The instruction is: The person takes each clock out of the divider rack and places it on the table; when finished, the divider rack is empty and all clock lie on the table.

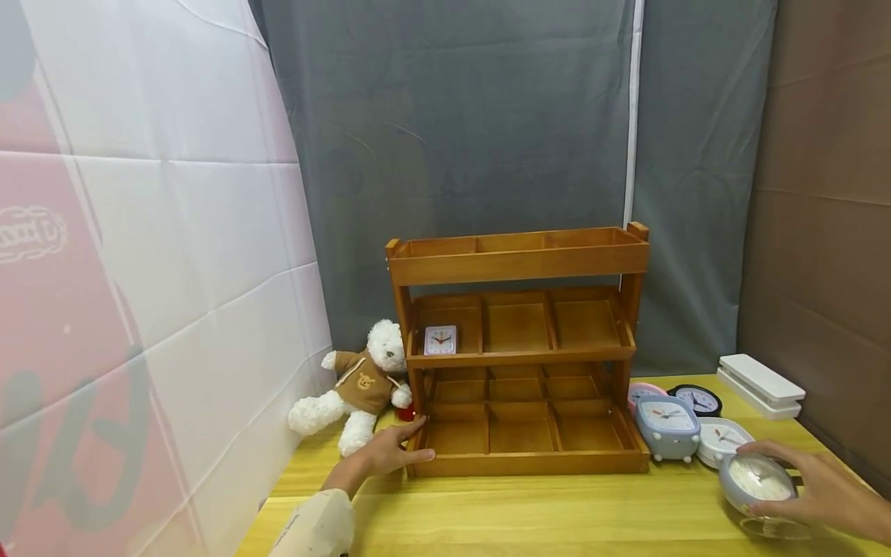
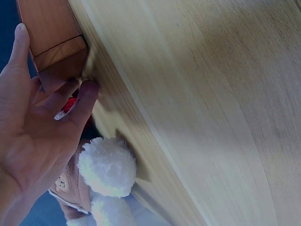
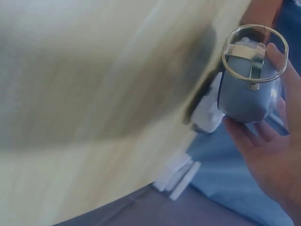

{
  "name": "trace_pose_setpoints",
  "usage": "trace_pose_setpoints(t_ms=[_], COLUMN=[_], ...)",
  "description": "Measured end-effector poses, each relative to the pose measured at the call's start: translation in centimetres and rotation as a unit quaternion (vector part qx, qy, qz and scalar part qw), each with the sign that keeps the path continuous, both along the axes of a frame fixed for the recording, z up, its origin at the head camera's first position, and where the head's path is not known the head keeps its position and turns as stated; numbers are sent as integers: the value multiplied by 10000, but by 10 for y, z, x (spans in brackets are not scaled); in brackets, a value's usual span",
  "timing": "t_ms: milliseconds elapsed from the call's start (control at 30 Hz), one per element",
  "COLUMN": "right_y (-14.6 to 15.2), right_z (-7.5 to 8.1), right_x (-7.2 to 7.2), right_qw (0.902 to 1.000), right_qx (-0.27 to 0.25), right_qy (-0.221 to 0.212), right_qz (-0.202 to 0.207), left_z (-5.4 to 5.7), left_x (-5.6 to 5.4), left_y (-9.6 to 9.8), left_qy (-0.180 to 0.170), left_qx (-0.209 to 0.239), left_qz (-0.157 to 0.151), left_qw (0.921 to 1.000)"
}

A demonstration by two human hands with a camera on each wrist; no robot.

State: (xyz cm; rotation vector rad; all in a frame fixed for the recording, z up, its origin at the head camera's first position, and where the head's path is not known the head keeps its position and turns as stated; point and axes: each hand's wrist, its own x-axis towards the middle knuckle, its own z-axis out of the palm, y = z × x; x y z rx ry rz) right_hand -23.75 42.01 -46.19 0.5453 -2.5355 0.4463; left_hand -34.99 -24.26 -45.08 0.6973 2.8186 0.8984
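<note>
My right hand (image 1: 824, 487) grips a grey-blue round clock (image 1: 759, 478) from the side, thumb and fingers around its casing. A gold ring stand (image 3: 256, 54) projects from the clock in the right wrist view. With thumb and fingers, my left hand (image 1: 386, 452) holds the lower left front corner of a brown wooden shelf (image 1: 529, 464); in the left wrist view the fingers (image 2: 84, 101) bend around that corner. One small white square clock (image 1: 441, 340) stands in the middle tier's left compartment. Close to my right hand are a blue-grey clock (image 1: 668, 429) and a white clock (image 1: 724, 439).
A white teddy bear (image 1: 365, 383) in a brown hoodie leans left of the shelf, beside my left hand. Behind the nearer clocks are a black-rimmed clock (image 1: 698, 400) and a pink clock (image 1: 643, 392). A white block-like object (image 1: 760, 384) lies at the back right of the table (image 1: 557, 518).
</note>
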Motion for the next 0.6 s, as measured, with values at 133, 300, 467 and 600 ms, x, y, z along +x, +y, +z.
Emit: trace_pose_setpoints(t_ms=[133, 300, 467, 600], right_y=[8, 18, 26, 31], right_z=[-13, -21, -28, -30], right_x=[-3, -6, -11, -14], right_qw=[9994, 9989, 9974, 9968], right_qx=[-245, -359, -556, -653], right_qy=[13, -116, -229, -301], right_qz=[259, 272, 403, 341], left_z=[1, 2, 2, 2], left_x=[2, 2, 2, 2], left_y=[1, 1, 0, -1], left_qy=[-30, 24, -22, -51], left_qx=[-4, -64, -36, 0], left_qz=[3, -12, -5, -19], left_qw=[10000, 10000, 10000, 10000])
